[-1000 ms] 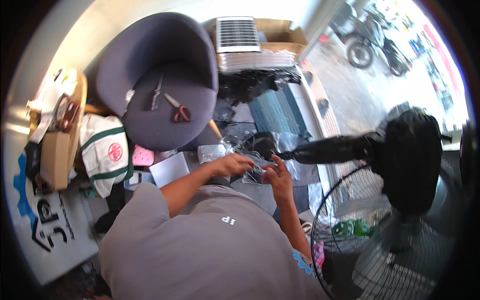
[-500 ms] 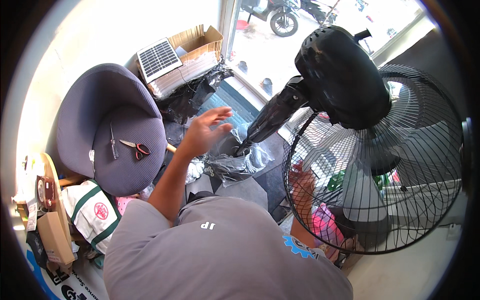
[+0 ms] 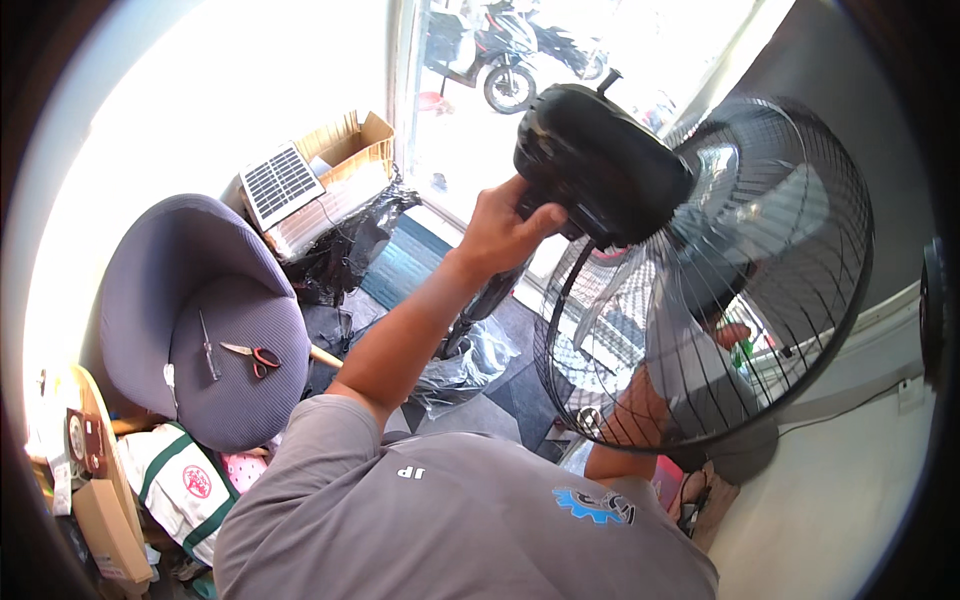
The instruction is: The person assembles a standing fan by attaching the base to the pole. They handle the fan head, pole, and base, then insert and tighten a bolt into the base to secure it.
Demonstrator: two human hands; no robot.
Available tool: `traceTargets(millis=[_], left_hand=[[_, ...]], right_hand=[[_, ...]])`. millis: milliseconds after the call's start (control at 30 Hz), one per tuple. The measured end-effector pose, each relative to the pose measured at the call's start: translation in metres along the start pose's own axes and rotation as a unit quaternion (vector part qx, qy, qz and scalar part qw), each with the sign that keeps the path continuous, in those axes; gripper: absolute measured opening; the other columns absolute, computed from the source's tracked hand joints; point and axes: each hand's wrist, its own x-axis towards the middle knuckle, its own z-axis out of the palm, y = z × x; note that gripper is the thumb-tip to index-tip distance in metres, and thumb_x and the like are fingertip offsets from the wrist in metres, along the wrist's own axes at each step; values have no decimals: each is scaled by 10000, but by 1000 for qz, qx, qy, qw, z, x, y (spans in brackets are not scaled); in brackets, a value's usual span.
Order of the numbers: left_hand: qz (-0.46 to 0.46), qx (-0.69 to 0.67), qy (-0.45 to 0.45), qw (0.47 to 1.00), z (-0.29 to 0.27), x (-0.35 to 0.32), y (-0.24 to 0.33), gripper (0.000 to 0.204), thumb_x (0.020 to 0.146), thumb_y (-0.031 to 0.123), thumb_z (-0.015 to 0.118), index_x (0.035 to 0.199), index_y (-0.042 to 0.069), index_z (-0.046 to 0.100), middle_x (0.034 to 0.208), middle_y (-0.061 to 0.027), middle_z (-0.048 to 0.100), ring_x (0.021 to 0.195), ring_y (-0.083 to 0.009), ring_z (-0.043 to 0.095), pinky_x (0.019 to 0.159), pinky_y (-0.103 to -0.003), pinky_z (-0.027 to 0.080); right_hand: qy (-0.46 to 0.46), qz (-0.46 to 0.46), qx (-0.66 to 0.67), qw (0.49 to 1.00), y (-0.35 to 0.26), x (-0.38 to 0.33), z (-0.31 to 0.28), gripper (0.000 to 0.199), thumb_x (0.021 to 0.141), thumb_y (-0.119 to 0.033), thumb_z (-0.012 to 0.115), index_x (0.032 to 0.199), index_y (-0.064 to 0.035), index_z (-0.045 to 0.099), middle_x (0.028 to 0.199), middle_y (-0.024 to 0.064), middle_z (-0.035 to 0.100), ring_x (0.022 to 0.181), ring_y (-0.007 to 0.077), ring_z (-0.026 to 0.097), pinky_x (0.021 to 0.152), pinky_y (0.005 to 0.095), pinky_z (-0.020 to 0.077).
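Note:
A black pedestal fan with a round wire grille and translucent blades stands tilted in front of me on the right. My left hand is closed around the fan's neck, just beneath the motor housing, thumb showing on the near side. Behind the grille reaches my right hand, seen only in part through wires and blades near the hub. What its fingers do is hidden. Clear plastic wrap lies around the foot of the fan's pole.
On the left, a grey-purple chair bears a screwdriver and red-handled scissors. Beyond it, a small solar panel leans on an open cardboard box. A white-green bag lies lower left. Motorbikes stand outside the glass.
My left hand has moved up and right from open air onto the fan's neck. Behind the grille, my right hand has risen toward the hub. The view has shifted, so the fan sits further left.

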Motion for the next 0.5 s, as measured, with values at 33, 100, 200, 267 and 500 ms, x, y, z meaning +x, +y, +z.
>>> traceTargets(millis=[33, 100, 200, 267, 500], left_hand=[[10, -1, 7, 1000, 1, -1, -2, 697, 920, 562, 734, 1265, -36, 641, 1012, -109, 747, 925, -140, 685, 823, -316, 568], [38, 3, 28, 999, -1, 3, -6, 714, 907, 604, 722, 1184, -51, 658, 988, -79, 726, 915, -121, 644, 813, -293, 543], [48, 23, 27, 998, -5, 7, -13, 712, 919, 608, 702, 1189, -50, 665, 996, -69, 730, 943, -115, 633, 835, -294, 536], [49, 36, 20, 998, -9, 13, -17, 706, 935, 598, 691, 1228, -43, 658, 1013, -82, 739, 950, -117, 639, 844, -302, 540], [9, -64, -57, 996, -25, 60, -41, 682, 1010, 547, 614, 1307, -66, 626, 1149, -76, 723, 1034, -138, 630, 913, -290, 519]], right_hand=[[-1, -25, -5, 1000, -6, 6, 8, 675, 1001, -419, 599, 1488, 1, 397, 1327, 151, 529, 1163, 251, 555, 1015, 398, 456], [-2, -73, -13, 997, -17, 16, 24, 706, 1000, -441, 594, 1505, 2, 374, 1358, 159, 509, 1195, 262, 542, 1036, 406, 443], [-5, -128, -28, 991, -28, 29, 47, 754, 998, -473, 586, 1529, 4, 341, 1405, 172, 478, 1243, 278, 522, 1069, 418, 424], [-5, -160, -43, 986, -33, 34, 59, 786, 997, -494, 581, 1545, 4, 319, 1436, 181, 458, 1274, 289, 508, 1091, 426, 411], [19, -182, -113, 977, -32, 38, 75, 898, 992, -569, 562, 1602, 7, 242, 1544, 212, 388, 1385, 327, 462, 1167, 455, 365]])
